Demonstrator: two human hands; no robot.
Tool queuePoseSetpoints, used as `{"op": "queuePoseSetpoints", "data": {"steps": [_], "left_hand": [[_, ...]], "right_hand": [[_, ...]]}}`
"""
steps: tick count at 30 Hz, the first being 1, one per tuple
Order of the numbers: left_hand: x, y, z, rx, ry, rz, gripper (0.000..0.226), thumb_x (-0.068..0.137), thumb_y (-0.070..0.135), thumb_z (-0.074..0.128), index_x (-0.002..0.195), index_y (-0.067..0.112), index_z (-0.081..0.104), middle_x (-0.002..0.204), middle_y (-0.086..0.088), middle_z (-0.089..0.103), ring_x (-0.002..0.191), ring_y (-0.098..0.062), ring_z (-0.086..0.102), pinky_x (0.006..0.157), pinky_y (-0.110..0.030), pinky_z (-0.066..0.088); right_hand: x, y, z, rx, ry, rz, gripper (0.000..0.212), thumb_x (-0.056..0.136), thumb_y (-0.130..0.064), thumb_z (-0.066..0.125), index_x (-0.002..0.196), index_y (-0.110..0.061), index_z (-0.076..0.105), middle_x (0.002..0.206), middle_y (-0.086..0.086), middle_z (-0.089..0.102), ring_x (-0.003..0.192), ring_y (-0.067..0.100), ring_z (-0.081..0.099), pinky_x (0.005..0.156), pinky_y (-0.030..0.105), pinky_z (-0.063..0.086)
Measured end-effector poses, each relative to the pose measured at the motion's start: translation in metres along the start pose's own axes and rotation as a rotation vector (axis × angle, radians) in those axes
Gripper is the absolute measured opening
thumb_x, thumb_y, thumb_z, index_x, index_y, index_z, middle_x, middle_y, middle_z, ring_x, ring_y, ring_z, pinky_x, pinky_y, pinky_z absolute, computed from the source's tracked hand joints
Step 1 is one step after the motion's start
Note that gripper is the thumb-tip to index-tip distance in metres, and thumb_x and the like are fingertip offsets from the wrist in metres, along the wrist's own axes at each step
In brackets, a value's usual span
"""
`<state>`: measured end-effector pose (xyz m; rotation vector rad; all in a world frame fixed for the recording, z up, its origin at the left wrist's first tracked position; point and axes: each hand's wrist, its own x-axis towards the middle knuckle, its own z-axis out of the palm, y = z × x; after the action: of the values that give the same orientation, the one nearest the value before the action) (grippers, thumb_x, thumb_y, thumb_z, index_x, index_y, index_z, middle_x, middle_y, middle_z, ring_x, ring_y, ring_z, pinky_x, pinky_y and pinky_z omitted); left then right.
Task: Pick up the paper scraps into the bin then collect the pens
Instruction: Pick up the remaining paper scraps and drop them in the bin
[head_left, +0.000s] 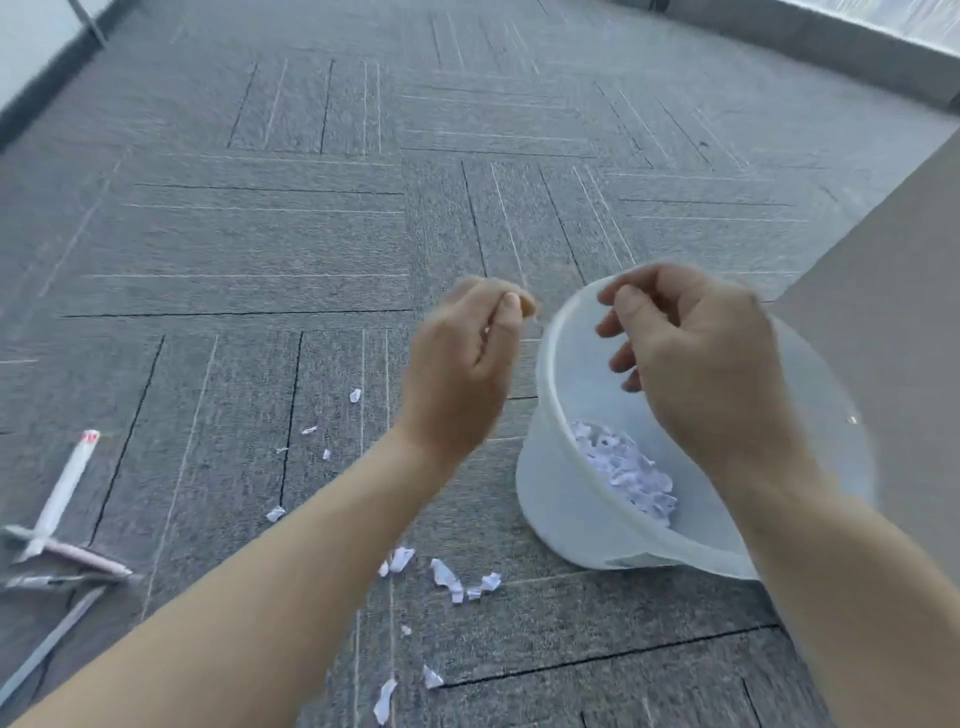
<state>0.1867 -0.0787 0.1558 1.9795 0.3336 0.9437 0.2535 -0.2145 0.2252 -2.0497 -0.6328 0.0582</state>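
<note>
My right grip (691, 358) hangs over the bin (566, 499), fingers curled, holding nothing I can see. My left grip (467, 358) is beside its rim, thumb pinched to fingertips; what it holds is unclear. Scraps (447, 577) lie on the floor (260, 234) below; pens (62, 499) well left.

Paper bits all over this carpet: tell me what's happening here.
A person is clearing torn paper scraps off the grey carpet into a translucent white bin, which already holds a pile of scraps. Both hands are raised with fingers curled, the right hand over the bin, the left hand beside it; neither visibly holds anything. Several scraps remain on the floor, and the pens lie untouched at left.
</note>
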Motion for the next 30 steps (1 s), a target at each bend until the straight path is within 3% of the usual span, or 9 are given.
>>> {"op": "queuePoseSetpoints", "data": {"steps": [3,5,7,9,12,17,20,23,30], "left_hand": [[-0.040,-0.075,-0.048,0.277,0.010,-0.287,0.019,0.095,0.017,0.043,0.091,0.019,0.062,0.094,0.001,0.061,0.080,-0.013,0.056,0.068,-0.027,0.042],[-0.079,-0.124,-0.081,0.516,-0.109,-0.592,0.017,0.095,0.020,0.044,0.103,0.022,0.058,0.111,-0.003,0.054,0.079,-0.016,0.053,0.066,-0.030,0.039],[-0.116,-0.155,-0.110,0.663,-0.232,-0.861,0.026,0.094,0.023,0.045,0.118,0.021,0.053,0.124,-0.006,0.045,0.085,-0.024,0.053,0.069,-0.033,0.039],[-0.142,-0.172,-0.130,0.731,-0.312,-0.976,0.037,0.092,0.025,0.048,0.128,0.019,0.047,0.130,-0.008,0.040,0.100,-0.029,0.054,0.076,-0.034,0.041],[-0.162,-0.185,-0.143,0.750,-0.374,-0.942,0.046,0.089,0.029,0.055,0.133,0.019,0.043,0.127,-0.006,0.039,0.109,-0.027,0.051,0.083,-0.035,0.042],[-0.155,-0.199,-0.136,0.729,-0.359,-0.825,0.035,0.091,0.034,0.055,0.122,0.021,0.045,0.115,-0.003,0.041,0.096,-0.023,0.052,0.070,-0.035,0.043],[-0.148,-0.207,-0.134,0.746,-0.303,-0.806,0.015,0.093,0.027,0.053,0.102,0.015,0.052,0.105,-0.005,0.046,0.085,-0.024,0.051,0.068,-0.037,0.041],[-0.148,-0.211,-0.137,0.755,-0.309,-0.799,0.012,0.095,0.025,0.052,0.095,0.012,0.053,0.098,-0.004,0.048,0.078,-0.023,0.051,0.066,-0.037,0.042],[-0.128,-0.231,-0.142,0.683,-0.136,-0.706,0.008,0.096,0.021,0.047,0.093,0.014,0.049,0.095,-0.002,0.053,0.075,-0.018,0.054,0.061,-0.031,0.043]], "right_hand": [[-0.014,-0.021,0.077,-0.032,-0.208,-0.145,0.016,0.093,-0.020,0.055,0.086,-0.021,0.069,0.070,-0.005,0.069,0.061,0.014,0.061,0.058,0.033,0.050],[-0.023,-0.011,0.135,-0.132,-0.416,-0.168,0.019,0.095,-0.019,0.052,0.091,-0.017,0.070,0.077,-0.003,0.069,0.067,0.015,0.059,0.060,0.031,0.045],[-0.027,0.015,0.193,-0.319,-0.623,-0.172,0.024,0.097,-0.019,0.046,0.106,-0.016,0.068,0.098,0.003,0.069,0.088,0.022,0.061,0.070,0.032,0.047],[-0.029,0.042,0.240,-0.469,-0.804,-0.184,0.033,0.098,-0.014,0.042,0.127,-0.015,0.057,0.122,0.008,0.060,0.109,0.029,0.057,0.084,0.038,0.050],[-0.028,0.070,0.288,-0.586,-0.931,-0.245,0.046,0.096,-0.005,0.041,0.141,-0.016,0.044,0.140,0.008,0.047,0.123,0.030,0.050,0.090,0.044,0.050],[-0.009,0.081,0.338,-0.638,-0.866,-0.325,0.040,0.096,-0.028,0.055,0.134,-0.016,0.047,0.127,0.009,0.049,0.113,0.029,0.052,0.080,0.043,0.052],[-0.002,0.082,0.358,-0.610,-0.860,-0.359,0.025,0.094,-0.031,0.060,0.110,-0.014,0.055,0.113,0.007,0.051,0.101,0.027,0.055,0.080,0.043,0.052],[0.000,0.085,0.364,-0.597,-0.871,-0.370,0.015,0.096,-0.026,0.056,0.089,-0.013,0.051,0.101,0.003,0.049,0.087,0.021,0.056,0.081,0.042,0.054],[-0.016,0.110,0.330,-0.484,-0.846,-0.301,0.010,0.096,-0.023,0.055,0.095,-0.013,0.056,0.093,-0.001,0.058,0.083,0.015,0.055,0.084,0.033,0.050]]}}
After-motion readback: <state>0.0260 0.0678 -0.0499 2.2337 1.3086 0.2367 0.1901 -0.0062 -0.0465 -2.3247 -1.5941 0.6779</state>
